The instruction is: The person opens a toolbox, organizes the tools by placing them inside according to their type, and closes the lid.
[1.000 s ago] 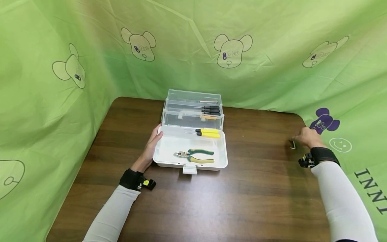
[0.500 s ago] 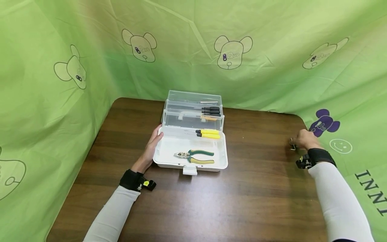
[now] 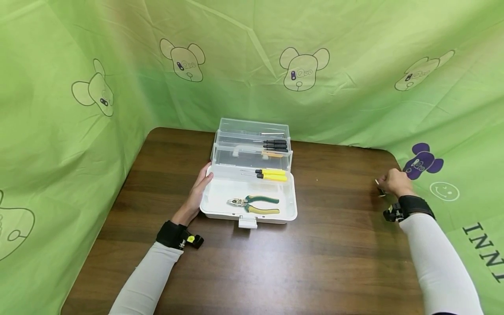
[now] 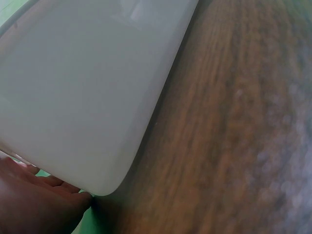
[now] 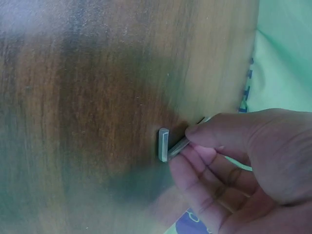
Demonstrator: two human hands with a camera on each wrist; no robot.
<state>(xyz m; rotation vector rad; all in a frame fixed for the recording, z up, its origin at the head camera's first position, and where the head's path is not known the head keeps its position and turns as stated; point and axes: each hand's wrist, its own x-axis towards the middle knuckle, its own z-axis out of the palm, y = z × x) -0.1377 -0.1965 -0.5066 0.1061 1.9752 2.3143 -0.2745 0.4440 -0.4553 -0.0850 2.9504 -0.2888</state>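
A white toolbox point(image 3: 212, 192) with its clear tiered lid point(image 3: 252, 157) raised sits mid-table. My left hand point(image 3: 197, 194) grips the box's left side, thumb at the rim; in the left wrist view that hand point(image 4: 36, 200) lies against the box's end wall point(image 4: 92, 97). Pliers point(image 3: 253, 204) with green and yellow handles lie inside, below two yellow-handled screwdrivers point(image 3: 271, 175). Far to the right, my right hand point(image 3: 397, 181) is low over the table. The right wrist view has this hand point(image 5: 234, 161) pinching an L-shaped metal hex key point(image 5: 164, 145) between thumb and fingers, partly hidden.
In the lid's tiers lie several black-handled screwdrivers point(image 3: 275, 144), an orange item point(image 3: 274, 154) and a thin metal rod point(image 3: 272, 134). A white latch point(image 3: 247, 222) juts from the box's front. Green printed cloth point(image 3: 244, 87) hangs around the wooden table point(image 3: 334, 245).
My right hand has shifted slightly left, and the hex key has tilted in its fingers. The left hand and the toolbox stay where they were.
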